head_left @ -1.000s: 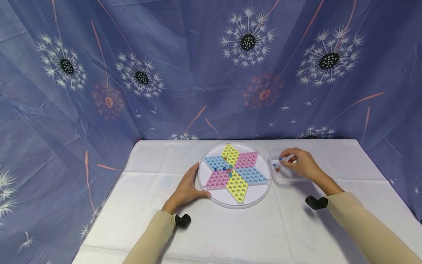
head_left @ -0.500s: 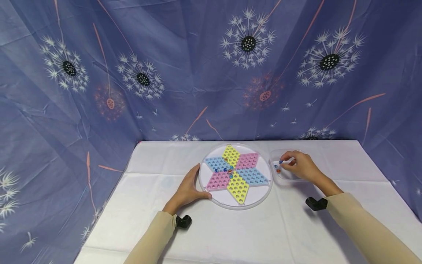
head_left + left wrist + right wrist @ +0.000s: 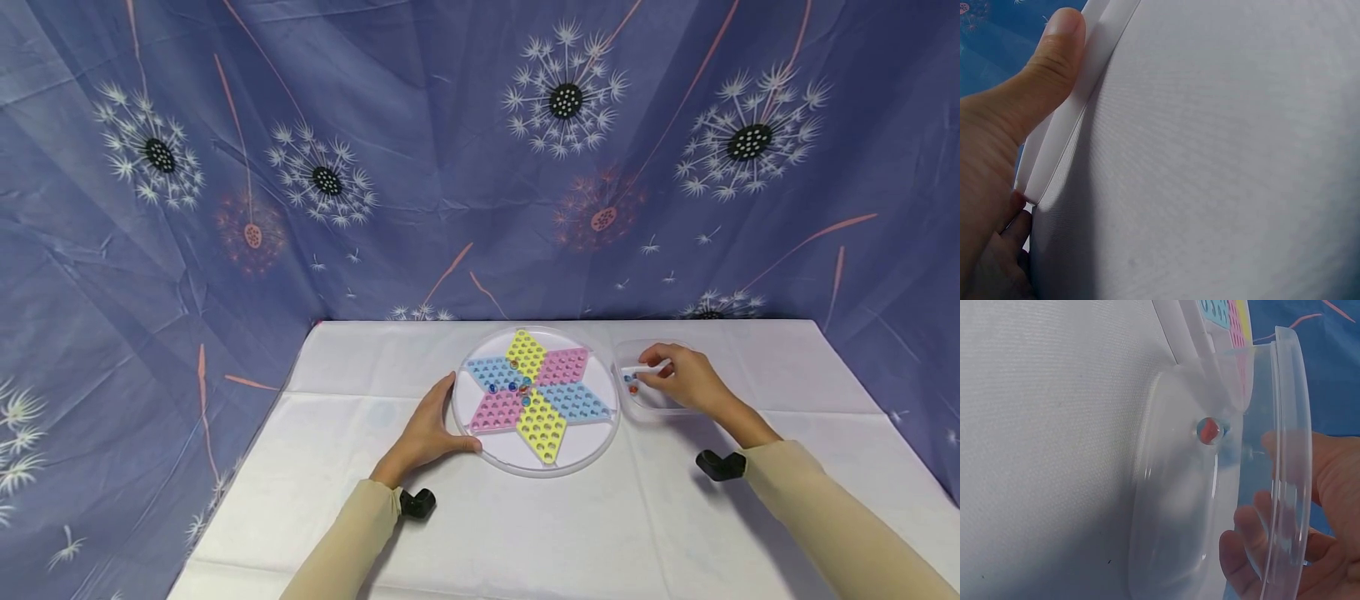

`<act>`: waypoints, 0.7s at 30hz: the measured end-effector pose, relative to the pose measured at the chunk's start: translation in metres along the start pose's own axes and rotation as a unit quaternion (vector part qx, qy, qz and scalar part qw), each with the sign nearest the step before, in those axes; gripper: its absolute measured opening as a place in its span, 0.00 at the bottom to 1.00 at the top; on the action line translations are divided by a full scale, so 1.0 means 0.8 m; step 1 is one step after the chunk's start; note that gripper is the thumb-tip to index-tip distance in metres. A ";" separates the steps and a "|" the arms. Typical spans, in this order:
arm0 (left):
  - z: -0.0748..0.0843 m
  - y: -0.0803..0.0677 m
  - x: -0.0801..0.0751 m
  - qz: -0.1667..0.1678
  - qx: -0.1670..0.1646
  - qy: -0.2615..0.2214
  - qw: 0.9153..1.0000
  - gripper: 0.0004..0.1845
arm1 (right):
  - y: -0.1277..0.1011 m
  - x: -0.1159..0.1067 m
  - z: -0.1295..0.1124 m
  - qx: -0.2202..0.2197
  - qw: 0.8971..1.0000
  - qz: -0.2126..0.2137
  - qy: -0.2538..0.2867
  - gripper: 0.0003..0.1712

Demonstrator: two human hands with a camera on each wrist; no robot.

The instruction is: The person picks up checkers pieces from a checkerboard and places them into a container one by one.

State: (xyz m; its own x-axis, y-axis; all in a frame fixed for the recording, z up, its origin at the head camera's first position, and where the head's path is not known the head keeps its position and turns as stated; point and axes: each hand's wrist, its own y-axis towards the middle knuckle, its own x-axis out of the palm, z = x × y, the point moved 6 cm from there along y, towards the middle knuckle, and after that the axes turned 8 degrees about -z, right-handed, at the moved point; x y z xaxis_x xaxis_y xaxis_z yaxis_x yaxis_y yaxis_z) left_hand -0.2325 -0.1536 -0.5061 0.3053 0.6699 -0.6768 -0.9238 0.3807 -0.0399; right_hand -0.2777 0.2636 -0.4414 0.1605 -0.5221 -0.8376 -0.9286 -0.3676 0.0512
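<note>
A round clear board (image 3: 581, 448) with a star of yellow, pink and blue pitted diamonds lies mid-table, with several marbles (image 3: 517, 386) at its centre. My left hand (image 3: 429, 432) rests at the board's left rim (image 3: 1066, 125), its straight thumb (image 3: 1044, 62) laid along it. My right hand (image 3: 686, 379) reaches into a clear container (image 3: 663, 403) right of the board, with fingers (image 3: 1244, 528) curled inside its wall (image 3: 1172, 506). An orange marble (image 3: 1210, 430) and a blue marble (image 3: 627, 377) lie in the container's left end. Whether the fingertips pinch a marble is hidden.
A white cloth covers the table (image 3: 525, 533), whose left edge drops off near the left sleeve. A blue dandelion-print curtain (image 3: 375, 167) hangs close behind and at both sides. Black wrist mounts (image 3: 720, 464) sit by each cuff.
My right hand has sunk a little into the container. The blue marble seen at its fingertips earlier no longer shows. The left hand and board have stayed put.
</note>
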 end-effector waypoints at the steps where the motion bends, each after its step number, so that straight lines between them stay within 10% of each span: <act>1: 0.000 0.000 0.000 -0.001 0.000 0.000 1.000 0.75 | 0.000 0.000 0.000 0.000 1.000 0.002 0.000 0.15; 21: 0.006 -0.004 -0.001 0.006 -0.001 -0.003 1.000 0.73 | -0.002 -0.006 -0.004 -0.005 1.000 0.016 0.011 0.17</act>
State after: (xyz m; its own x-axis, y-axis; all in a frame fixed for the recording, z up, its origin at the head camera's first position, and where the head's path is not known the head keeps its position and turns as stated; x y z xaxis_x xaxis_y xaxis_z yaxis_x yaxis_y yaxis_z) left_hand -0.2286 -0.1524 -0.5016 0.2960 0.6780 -0.6729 -0.9279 0.3712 -0.0342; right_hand -0.2762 0.2640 -0.4355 0.1390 -0.5500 -0.8235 -0.9297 -0.3588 0.0828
